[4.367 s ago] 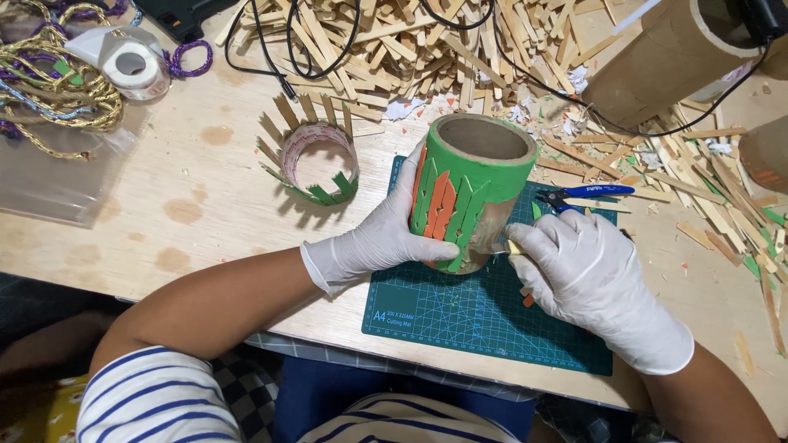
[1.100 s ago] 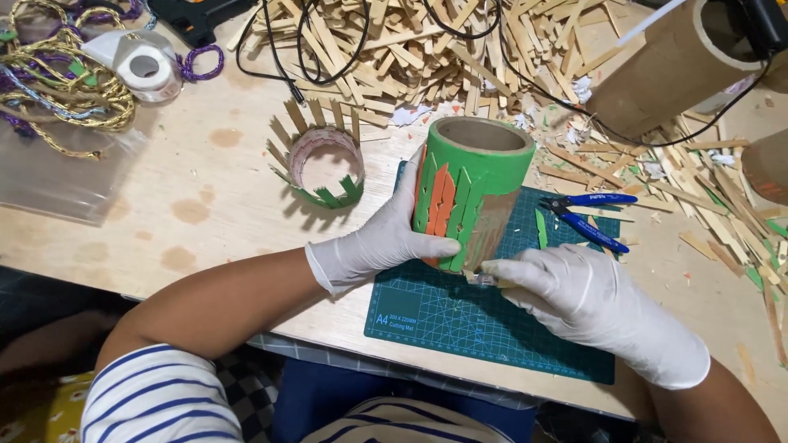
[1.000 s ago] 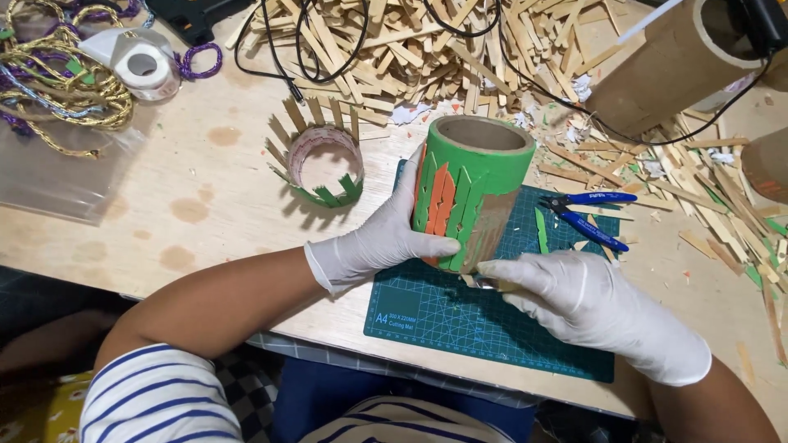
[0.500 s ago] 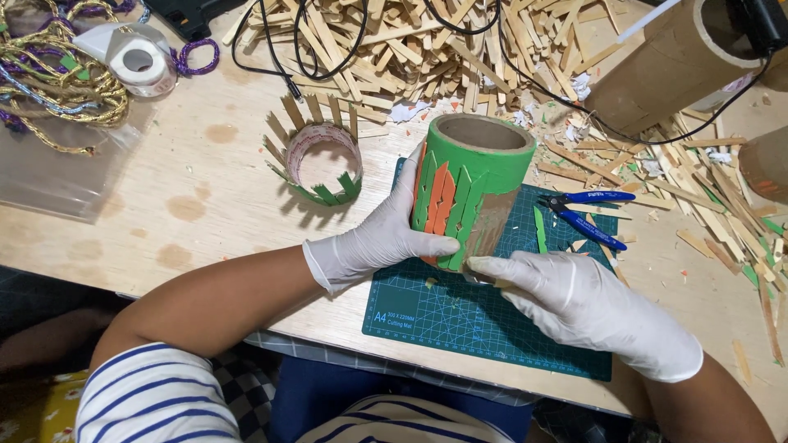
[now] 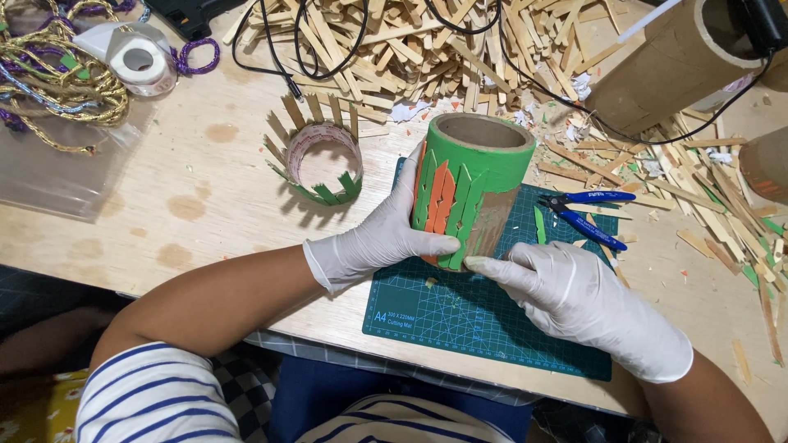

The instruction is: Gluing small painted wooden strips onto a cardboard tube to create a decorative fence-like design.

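While left hand grips tube, mat lies bare.

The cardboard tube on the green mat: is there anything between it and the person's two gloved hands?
Nothing visible. The left hand wraps the side of the cardboard tube directly, over its green and orange sticks. The right hand touches the tube's lower edge with a fingertip. The blue pliers lie apart on the cutting mat, right of the tube.

Tube on mat, pliers right
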